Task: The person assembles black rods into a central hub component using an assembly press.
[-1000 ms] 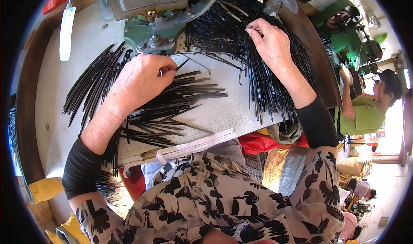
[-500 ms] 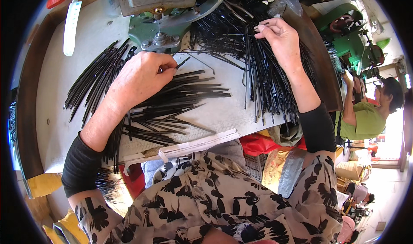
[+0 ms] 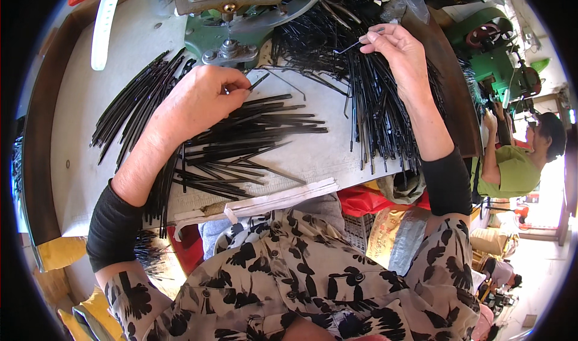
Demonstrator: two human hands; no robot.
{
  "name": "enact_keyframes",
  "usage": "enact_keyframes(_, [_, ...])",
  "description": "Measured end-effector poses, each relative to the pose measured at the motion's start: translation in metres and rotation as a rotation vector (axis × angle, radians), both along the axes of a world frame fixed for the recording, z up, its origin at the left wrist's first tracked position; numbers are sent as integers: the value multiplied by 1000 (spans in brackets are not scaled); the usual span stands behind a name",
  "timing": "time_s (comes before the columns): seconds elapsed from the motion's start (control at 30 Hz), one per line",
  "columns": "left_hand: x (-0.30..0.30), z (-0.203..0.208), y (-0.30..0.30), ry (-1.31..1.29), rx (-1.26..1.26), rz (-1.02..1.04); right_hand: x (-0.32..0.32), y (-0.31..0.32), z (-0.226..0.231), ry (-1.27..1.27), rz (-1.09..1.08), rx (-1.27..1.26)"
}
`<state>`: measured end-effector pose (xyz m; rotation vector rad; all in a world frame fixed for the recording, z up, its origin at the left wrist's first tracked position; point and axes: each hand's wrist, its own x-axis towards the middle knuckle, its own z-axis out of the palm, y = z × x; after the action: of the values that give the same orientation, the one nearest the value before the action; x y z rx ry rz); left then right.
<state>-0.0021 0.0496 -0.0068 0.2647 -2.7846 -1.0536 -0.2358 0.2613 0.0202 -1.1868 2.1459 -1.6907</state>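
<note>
Left hand (image 3: 211, 97), left of centre, fingers pinching a black strip (image 3: 259, 81), tip poking free, presumably for easy aiming; right hand (image 3: 395, 51), upper right, pinches a thin bent rod (image 3: 349, 48). Strip piles (image 3: 259, 124) fan across the pale worktop (image 3: 75, 118); a green-shirted person (image 3: 512, 171) far right.

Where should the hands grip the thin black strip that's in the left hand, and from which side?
Likely its free end, from the right: the thin black strip juts up and right past the thumb and forefinger of the left hand, which covers the rest. Pinch across its narrow width, staying above the fanned black strips below it.
</note>
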Motion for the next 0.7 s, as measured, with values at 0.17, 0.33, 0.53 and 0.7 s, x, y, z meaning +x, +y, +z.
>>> enact_keyframes(0.17, [1, 4, -3, -78, 153, 51, 11, 0, -7, 279, 8, 270])
enact_keyframes(0.33, [5, 5, -4, -72, 133, 67, 14, -7, 5, 485, -93, 528])
enact_keyframes(0.53, [4, 8, -2, -118, 158, 81, 11, -9, 5, 717, -21, 876])
enact_keyframes(0.7, [5, 2, -7, -79, 180, 43, 14, -2, 19, 702, 55, 1124])
